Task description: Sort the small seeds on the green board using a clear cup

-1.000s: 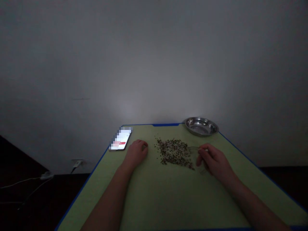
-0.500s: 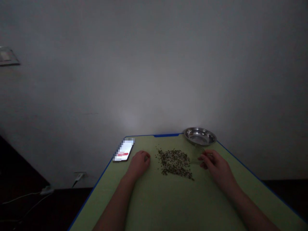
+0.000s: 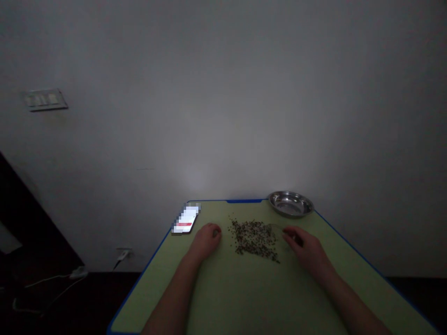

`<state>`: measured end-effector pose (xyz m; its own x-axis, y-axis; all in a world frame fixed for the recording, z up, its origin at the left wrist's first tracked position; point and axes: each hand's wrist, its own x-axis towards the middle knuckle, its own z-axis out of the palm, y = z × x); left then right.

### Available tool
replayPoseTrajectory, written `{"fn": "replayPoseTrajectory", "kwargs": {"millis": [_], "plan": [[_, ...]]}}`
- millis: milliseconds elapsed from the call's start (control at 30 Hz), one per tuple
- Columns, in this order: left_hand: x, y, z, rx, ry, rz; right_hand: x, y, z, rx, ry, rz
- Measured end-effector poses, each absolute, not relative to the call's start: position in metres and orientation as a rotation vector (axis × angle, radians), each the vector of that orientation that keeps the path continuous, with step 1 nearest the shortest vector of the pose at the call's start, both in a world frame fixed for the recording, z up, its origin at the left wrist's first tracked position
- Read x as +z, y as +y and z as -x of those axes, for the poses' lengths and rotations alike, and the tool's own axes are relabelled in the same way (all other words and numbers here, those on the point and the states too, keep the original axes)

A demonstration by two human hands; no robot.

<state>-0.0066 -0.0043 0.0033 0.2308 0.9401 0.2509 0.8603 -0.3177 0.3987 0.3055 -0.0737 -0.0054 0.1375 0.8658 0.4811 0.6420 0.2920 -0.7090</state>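
Note:
Small dark seeds or grains, mixed with paler ones, lie in a loose pile (image 3: 254,238) on the green tabletop (image 3: 240,293). At the pile's right edge, my right hand (image 3: 305,246) is closed in a pinch on a thin see-through item (image 3: 276,226). That item reaches toward the grains; its kind is too faint to make out. Left of the pile, my left hand (image 3: 206,241) rests on the table with its fingers curled in, apart from the grains. I see nothing held in it.
A shallow steel bowl (image 3: 291,204) stands at the far right corner. A lit phone (image 3: 186,219) lies by the left edge. Beyond the table is a grey wall (image 3: 223,116) with a switch plate (image 3: 47,99) and a plugged-in socket (image 3: 124,253).
My right hand has shifted slightly left, bringing the see-through item to the upper right of the pile. The view has turned a little left and up. My left hand stays beside the pile.

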Motion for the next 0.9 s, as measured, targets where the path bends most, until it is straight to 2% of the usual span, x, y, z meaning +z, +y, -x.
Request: {"fn": "replayPoseTrajectory", "kwargs": {"millis": [333,900], "plan": [[0.0083,-0.0056,0.0036,0.679,1.763,-2.284,-0.0039,-0.0739,-0.3070,0.070,-1.518,1.414],[0.0088,-0.0072,-0.0004,0.793,1.706,-2.253,0.0013,-0.0813,-0.3010,0.409,-1.490,1.473]]}}
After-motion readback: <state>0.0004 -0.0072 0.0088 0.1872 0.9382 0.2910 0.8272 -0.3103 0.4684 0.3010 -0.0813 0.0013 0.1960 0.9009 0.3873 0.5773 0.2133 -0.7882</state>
